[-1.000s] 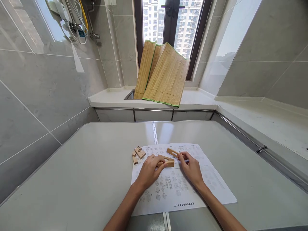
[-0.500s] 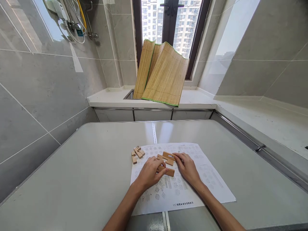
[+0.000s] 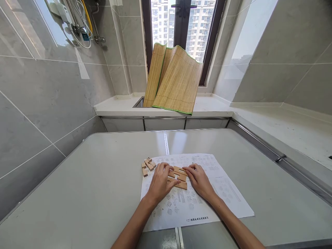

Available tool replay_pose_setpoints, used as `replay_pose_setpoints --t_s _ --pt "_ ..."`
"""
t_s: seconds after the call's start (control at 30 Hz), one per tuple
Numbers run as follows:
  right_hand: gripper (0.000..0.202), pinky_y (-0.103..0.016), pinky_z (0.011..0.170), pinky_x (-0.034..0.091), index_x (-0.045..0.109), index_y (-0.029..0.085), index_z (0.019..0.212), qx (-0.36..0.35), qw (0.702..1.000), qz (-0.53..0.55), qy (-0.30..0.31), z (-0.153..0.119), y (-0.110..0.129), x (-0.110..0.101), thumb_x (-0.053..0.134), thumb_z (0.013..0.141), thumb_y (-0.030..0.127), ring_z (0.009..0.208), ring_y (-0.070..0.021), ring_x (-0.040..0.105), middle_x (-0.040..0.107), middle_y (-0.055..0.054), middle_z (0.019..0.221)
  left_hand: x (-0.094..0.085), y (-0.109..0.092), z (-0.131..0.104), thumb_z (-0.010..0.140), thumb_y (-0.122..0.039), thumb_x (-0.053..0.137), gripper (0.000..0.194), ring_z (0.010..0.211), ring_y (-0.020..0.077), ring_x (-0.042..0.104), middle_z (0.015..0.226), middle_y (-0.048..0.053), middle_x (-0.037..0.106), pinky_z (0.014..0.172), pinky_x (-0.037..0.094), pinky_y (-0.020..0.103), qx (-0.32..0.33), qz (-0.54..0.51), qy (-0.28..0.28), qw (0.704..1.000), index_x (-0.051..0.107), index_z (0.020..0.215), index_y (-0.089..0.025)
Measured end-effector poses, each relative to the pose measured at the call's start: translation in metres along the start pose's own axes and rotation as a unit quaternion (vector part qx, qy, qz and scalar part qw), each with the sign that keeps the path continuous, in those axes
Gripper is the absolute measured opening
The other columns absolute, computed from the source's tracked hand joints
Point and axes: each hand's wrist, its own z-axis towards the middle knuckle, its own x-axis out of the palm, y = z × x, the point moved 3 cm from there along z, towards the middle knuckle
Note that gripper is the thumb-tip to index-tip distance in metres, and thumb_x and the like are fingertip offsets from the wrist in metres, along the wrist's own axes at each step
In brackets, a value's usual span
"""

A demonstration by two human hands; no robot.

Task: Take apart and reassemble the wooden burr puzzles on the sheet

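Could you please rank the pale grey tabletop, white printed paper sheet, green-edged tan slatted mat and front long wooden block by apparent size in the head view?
1. Pale grey tabletop
2. White printed paper sheet
3. Green-edged tan slatted mat, farther away
4. Front long wooden block

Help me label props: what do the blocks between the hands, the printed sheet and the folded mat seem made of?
Blocks: probably smooth wood, being tan and crisply notched. Printed sheet: likely matt paper, thin, unshiny. Folded mat: perhaps bamboo, satiny, given fine yellow strips.
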Motion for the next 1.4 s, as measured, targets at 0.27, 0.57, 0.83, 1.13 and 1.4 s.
replay_pose_setpoints --t_s 0.27,0.57,0.83,1.13,1.4 --pt "0.033 -0.046 0.095 0.05 0.07 0.031 0.118 -0.027 0.996 0.068 0.058 0.002 0.014 -0.001 0.042 0.105 0.043 0.107 -0.0293 0.06 0.067 -0.009 0.11 0.005 -0.002 -0.006 0.066 -0.057 0.088 0.093 0.131 0.0359 0.051 0.14 0.013 0.056 0.108 0.045 0.054 0.063 -0.048 0.074 0.994 0.044 0.142 -0.027" --pt "0.03 -0.046 0.09 0.053 0.063 0.024 0.121 0.043 0.992 0.117 0.011 0.001 0.013 -0.006 0.048 0.102 0.041 0.099 -0.0281 0.064 0.068 -0.011 0.11 -0.002 -0.01 -0.019 0.077 -0.054 0.079 0.063 0.115 0.0335 0.057 0.126 0.012 0.06 0.097 0.05 0.05 0.011 0.062 0.029 0.998 0.057 0.126 -0.023" --pt "0.027 -0.045 0.086 0.054 0.064 0.025 0.116 0.04 0.994 0.1 0.019 0.0 0.012 -0.005 0.047 0.099 0.038 0.099 -0.0292 0.064 0.068 -0.011 0.108 -0.041 0.012 -0.054 0.082 -0.059 0.071 0.051 0.115 0.0354 0.058 0.124 0.012 0.063 0.097 0.05 0.052 -0.028 0.171 -0.044 0.984 0.061 0.12 -0.026" --pt "0.022 -0.045 0.086 0.054 0.064 0.025 0.111 0.029 0.994 0.099 0.028 0.0 0.012 -0.006 0.047 0.098 0.033 0.101 -0.0286 0.063 0.068 -0.01 0.108 -0.077 0.041 -0.057 0.099 -0.052 0.048 0.034 0.124 0.0302 0.053 0.127 0.008 0.059 0.103 0.048 0.05 -0.175 0.08 -0.129 0.973 0.06 0.115 -0.025" --pt "0.022 -0.047 0.087 0.053 0.064 0.025 0.109 0.025 0.994 0.098 0.029 0.0 0.014 -0.007 0.046 0.098 0.032 0.1 -0.0292 0.063 0.068 -0.01 0.107 -0.068 0.06 -0.038 0.09 -0.057 0.06 0.054 0.128 0.0342 0.051 0.133 0.011 0.056 0.108 0.043 0.054 -0.171 0.074 -0.133 0.973 0.049 0.13 -0.023"
